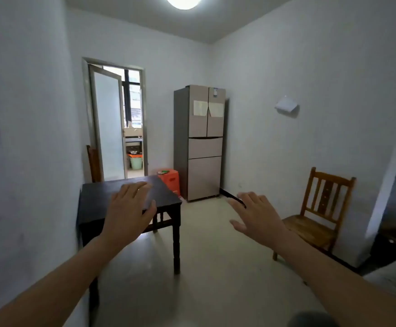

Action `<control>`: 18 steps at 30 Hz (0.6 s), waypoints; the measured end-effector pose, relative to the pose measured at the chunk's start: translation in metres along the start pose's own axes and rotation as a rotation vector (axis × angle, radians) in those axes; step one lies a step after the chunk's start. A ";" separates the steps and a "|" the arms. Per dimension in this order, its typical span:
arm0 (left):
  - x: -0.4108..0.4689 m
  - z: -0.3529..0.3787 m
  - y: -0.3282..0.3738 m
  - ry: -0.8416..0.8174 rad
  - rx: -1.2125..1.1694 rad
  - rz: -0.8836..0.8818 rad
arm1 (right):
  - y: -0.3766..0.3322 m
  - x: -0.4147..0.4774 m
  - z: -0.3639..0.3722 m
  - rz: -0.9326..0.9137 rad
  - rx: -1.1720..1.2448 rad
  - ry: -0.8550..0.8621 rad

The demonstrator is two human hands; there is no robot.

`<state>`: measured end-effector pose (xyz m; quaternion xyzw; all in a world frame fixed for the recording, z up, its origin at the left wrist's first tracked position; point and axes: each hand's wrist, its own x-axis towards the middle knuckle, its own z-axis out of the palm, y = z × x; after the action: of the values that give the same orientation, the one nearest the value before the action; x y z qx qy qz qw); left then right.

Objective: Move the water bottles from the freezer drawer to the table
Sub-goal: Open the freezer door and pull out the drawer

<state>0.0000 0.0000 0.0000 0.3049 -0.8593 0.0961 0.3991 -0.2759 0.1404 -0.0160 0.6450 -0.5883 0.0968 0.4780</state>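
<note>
Left hand (128, 208) and right hand (256, 215) reached forward empty, fingers spread apart, likely poised to approach the closed fridge (201, 119) in the far corner, whose shut freezer drawer (204, 175) presumably hid the water bottles, well beyond the dark table (93, 199).

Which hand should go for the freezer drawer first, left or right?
Right, probably. Both hands are open and empty. The right hand faces the floor leading to the closed fridge; the left hand is in front of the dark table.
</note>
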 end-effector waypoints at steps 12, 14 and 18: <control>0.050 0.099 -0.050 0.042 0.119 -0.055 | 0.025 0.032 0.122 0.052 0.016 0.000; 0.071 0.119 -0.063 0.006 0.159 -0.045 | 0.035 0.045 0.140 0.065 -0.015 -0.022; 0.118 0.161 -0.085 -0.010 0.211 -0.046 | 0.063 0.073 0.169 0.104 -0.082 -0.093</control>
<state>-0.1083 -0.1864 -0.0252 0.3653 -0.8392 0.1754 0.3628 -0.3822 -0.0224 -0.0222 0.5972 -0.6462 0.0673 0.4703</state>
